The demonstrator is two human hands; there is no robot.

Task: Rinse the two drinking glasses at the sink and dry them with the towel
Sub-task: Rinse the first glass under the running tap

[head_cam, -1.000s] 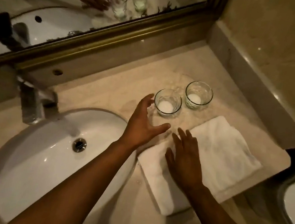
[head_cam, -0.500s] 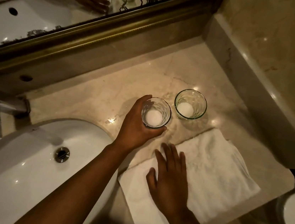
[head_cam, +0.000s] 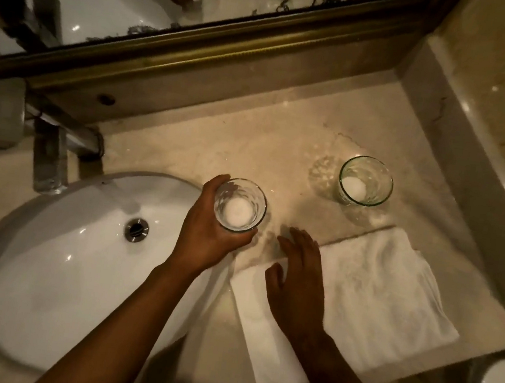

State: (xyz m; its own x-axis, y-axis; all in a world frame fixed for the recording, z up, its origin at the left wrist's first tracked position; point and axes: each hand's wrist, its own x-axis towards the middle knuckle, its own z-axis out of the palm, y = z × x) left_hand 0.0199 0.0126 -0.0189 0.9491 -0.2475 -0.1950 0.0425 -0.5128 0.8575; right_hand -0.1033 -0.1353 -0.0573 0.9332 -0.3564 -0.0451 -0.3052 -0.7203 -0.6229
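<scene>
Starting at the sink and its tap, the left hand grips one upright glass just right of the basin; the right hand rests flat, fingers spread, on the towel; the second glass stands farther right on the desk, nearer the right hand

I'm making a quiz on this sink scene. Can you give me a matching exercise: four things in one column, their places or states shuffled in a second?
Things:
1. held glass
2. second glass
3. towel
4. right hand

States:
A. standing alone on the counter
B. folded, lying on the counter
C. gripped by the left hand by the basin's edge
D. open, over the towel's near corner

Pairs: 1-C, 2-A, 3-B, 4-D
</scene>
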